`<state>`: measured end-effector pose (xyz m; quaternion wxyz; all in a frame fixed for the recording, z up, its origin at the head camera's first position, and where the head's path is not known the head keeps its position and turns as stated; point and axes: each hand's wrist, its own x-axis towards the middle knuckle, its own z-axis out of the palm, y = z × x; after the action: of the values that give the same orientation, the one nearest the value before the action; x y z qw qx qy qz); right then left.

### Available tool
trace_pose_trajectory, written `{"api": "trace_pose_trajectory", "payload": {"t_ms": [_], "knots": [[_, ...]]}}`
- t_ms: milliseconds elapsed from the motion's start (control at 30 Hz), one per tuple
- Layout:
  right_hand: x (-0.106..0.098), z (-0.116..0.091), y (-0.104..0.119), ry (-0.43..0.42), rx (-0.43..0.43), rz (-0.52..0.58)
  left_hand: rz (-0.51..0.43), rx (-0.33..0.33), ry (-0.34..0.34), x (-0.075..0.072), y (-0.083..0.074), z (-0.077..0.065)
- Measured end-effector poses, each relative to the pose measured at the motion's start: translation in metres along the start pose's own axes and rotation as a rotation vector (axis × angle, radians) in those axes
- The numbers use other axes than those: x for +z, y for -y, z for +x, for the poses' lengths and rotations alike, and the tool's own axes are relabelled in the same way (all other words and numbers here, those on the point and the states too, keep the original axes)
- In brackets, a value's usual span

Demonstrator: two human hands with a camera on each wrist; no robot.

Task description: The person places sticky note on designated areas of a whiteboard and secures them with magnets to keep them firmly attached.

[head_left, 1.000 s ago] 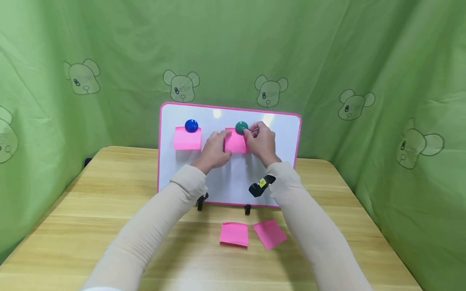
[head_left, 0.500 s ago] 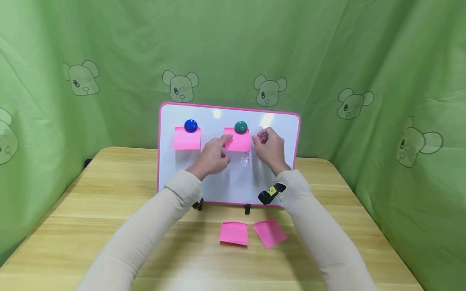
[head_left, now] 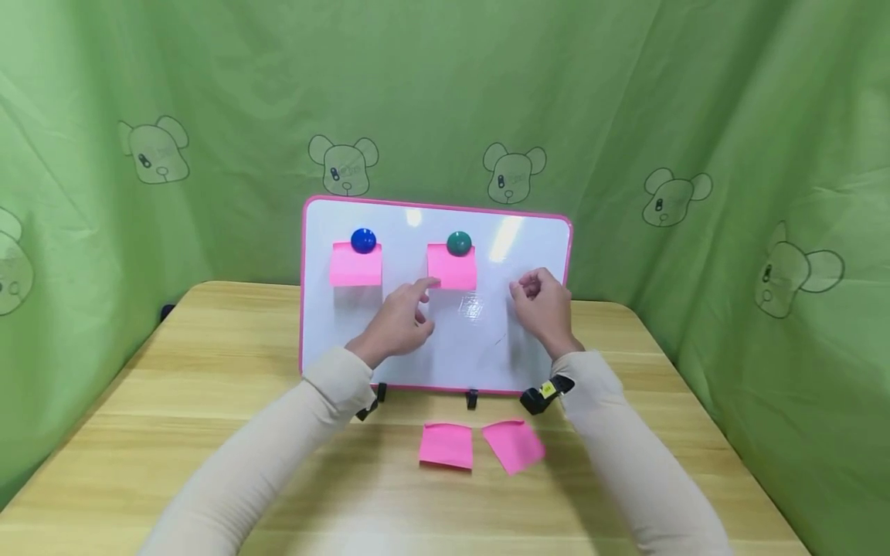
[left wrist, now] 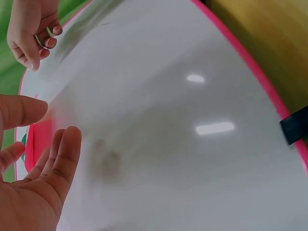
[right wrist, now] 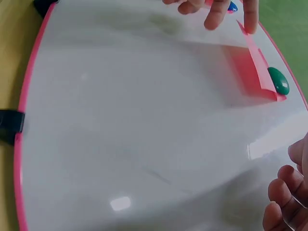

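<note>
A pink-framed whiteboard [head_left: 389, 363] stands tilted back on the table. A green round magnet [head_left: 459, 243] holds a pink sticky note [head_left: 453, 272] at its top edge, and the note's lower part stands off the board. Beside that note's lower left corner is my left hand [head_left: 399, 320], index finger extended; in the right wrist view a fingertip [right wrist: 250, 21] meets the note's edge. My right hand [head_left: 545, 309] hovers before the board's right side, fingers loosely bent and holding nothing. On the left, a blue magnet [head_left: 363, 240] pins another pink sticky note [head_left: 355, 266].
Two loose pink sticky notes, a left one [head_left: 446, 446] and a turned right one [head_left: 514, 448], lie on the wooden table [head_left: 174, 401] before the board. Black feet, one seen here [head_left: 472, 399], support the board. A green curtain [head_left: 431, 85] surrounds the table.
My right hand has let go of the green magnet and moved right and down. My left hand has slid down from the note's upper left to its lower corner.
</note>
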<state>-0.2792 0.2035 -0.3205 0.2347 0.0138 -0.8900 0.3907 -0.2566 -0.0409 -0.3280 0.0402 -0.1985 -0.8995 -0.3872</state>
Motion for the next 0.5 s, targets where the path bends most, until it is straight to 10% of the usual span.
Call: {"api": "trace_pose_trajectory", "payload": {"t_ms": [500], "knots": [[-0.022, -0.031, -0.049, -0.003, 0.057, -0.06, -0.005, 0.024, 0.073, 0.015, 0.009, -0.025]]}}
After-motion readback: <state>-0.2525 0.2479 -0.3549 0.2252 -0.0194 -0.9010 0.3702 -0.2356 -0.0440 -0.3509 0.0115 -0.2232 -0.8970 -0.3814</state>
